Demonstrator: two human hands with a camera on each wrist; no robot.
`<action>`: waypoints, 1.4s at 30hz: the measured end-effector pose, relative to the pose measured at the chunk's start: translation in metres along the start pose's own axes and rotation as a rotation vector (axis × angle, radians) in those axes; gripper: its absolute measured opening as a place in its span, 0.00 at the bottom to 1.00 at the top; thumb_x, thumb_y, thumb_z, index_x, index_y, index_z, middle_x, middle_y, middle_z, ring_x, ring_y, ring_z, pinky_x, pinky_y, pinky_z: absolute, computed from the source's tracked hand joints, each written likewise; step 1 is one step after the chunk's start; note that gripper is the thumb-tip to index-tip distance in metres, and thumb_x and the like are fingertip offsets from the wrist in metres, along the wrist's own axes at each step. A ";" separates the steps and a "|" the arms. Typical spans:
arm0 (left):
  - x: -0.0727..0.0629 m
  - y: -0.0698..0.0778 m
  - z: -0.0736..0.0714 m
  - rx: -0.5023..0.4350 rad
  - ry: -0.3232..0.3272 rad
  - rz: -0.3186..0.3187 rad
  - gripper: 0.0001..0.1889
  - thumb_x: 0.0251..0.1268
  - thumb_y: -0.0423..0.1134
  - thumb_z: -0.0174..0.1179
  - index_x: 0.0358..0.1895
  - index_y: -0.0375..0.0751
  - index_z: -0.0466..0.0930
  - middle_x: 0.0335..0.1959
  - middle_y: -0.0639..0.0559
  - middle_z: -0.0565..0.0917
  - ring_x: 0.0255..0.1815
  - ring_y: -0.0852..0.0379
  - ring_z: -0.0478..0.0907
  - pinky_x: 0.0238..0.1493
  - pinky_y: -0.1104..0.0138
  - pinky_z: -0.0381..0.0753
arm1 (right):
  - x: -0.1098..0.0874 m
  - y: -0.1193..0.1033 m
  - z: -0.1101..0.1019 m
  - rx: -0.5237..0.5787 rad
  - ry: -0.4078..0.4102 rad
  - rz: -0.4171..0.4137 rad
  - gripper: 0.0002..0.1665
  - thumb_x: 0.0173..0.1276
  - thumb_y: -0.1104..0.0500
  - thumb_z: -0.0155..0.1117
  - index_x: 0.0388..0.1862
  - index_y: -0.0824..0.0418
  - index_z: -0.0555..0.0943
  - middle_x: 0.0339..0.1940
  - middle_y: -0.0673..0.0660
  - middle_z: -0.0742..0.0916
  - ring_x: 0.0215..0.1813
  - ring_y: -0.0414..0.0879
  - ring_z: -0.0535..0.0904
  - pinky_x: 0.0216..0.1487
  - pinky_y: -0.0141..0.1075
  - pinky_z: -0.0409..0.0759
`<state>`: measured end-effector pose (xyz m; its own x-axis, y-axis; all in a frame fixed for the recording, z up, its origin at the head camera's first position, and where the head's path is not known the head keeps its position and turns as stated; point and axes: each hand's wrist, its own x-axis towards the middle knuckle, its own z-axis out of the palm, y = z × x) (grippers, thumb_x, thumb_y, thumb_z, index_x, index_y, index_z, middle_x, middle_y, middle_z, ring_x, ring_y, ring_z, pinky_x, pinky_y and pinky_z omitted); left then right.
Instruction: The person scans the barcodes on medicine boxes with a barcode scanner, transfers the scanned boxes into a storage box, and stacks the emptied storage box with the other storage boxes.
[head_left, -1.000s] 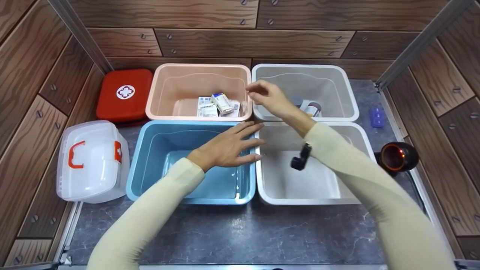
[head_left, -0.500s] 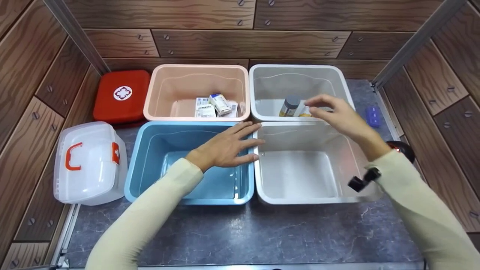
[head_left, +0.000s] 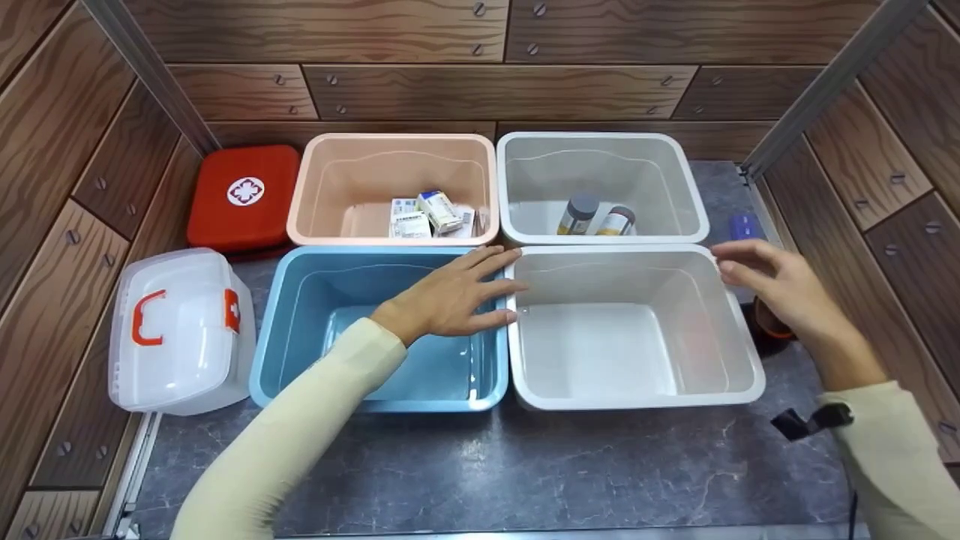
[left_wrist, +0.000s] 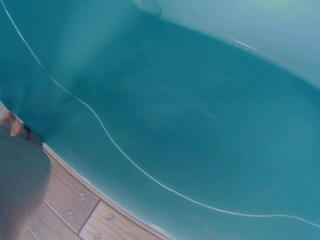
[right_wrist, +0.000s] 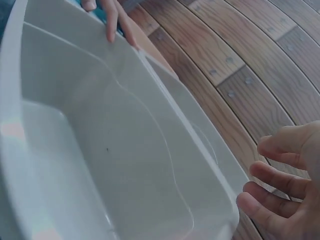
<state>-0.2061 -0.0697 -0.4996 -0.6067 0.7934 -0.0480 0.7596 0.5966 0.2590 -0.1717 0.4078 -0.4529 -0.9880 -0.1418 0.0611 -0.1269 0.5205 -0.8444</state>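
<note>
My left hand [head_left: 454,296] lies with extended fingers over the meeting rims of the blue bin [head_left: 375,406] and the front white bin [head_left: 637,401]. Nothing is gripped by it. Blue bin wall [left_wrist: 165,110] fills most of the left wrist view. My right hand [head_left: 787,289] hovers at the white bin's back right corner, fingers loosely bent and apart, holding nothing in the right wrist view. Close by are a black scanner [head_left: 763,341], partly hidden by that hand, and a purple case [head_left: 743,226].
Several medicine boxes [head_left: 439,213] lie in the peach bin [head_left: 390,138]. Two bottles, one grey-capped [head_left: 579,214] and one lying tilted [head_left: 616,221], are in the back grey bin [head_left: 592,136]. A red first-aid case [head_left: 241,199] and clear box [head_left: 176,337] stand left.
My right hand has moved from above the back bins rightward and toward me, to beside the front white bin, uncovering the two bottles. My left hand has stayed in place.
</note>
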 end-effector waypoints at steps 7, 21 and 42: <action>-0.002 0.000 0.000 -0.005 0.006 0.002 0.35 0.86 0.70 0.41 0.86 0.61 0.66 0.93 0.52 0.48 0.94 0.46 0.44 0.92 0.52 0.49 | -0.033 0.030 -0.001 -0.012 0.040 0.036 0.26 0.83 0.63 0.66 0.74 0.72 0.77 0.54 0.32 0.89 0.41 0.26 0.83 0.38 0.18 0.81; -0.002 0.001 -0.005 -0.008 -0.023 -0.015 0.36 0.85 0.71 0.41 0.86 0.61 0.65 0.94 0.53 0.46 0.94 0.46 0.42 0.93 0.52 0.47 | -0.076 0.047 0.000 0.057 -0.032 0.084 0.32 0.82 0.67 0.64 0.80 0.71 0.71 0.56 0.34 0.90 0.50 0.32 0.90 0.44 0.28 0.90; 0.039 0.028 -0.018 0.001 0.391 -0.275 0.18 0.80 0.45 0.67 0.62 0.39 0.88 0.52 0.41 0.93 0.55 0.41 0.90 0.62 0.49 0.89 | -0.087 0.048 0.007 0.083 -0.015 0.154 0.38 0.78 0.69 0.69 0.84 0.59 0.71 0.51 0.34 0.91 0.45 0.34 0.91 0.36 0.33 0.91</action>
<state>-0.2127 -0.0248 -0.4769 -0.8279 0.5009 0.2523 0.5584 0.7784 0.2867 -0.0915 0.4388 -0.5025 -0.9937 -0.0792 -0.0797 0.0339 0.4656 -0.8843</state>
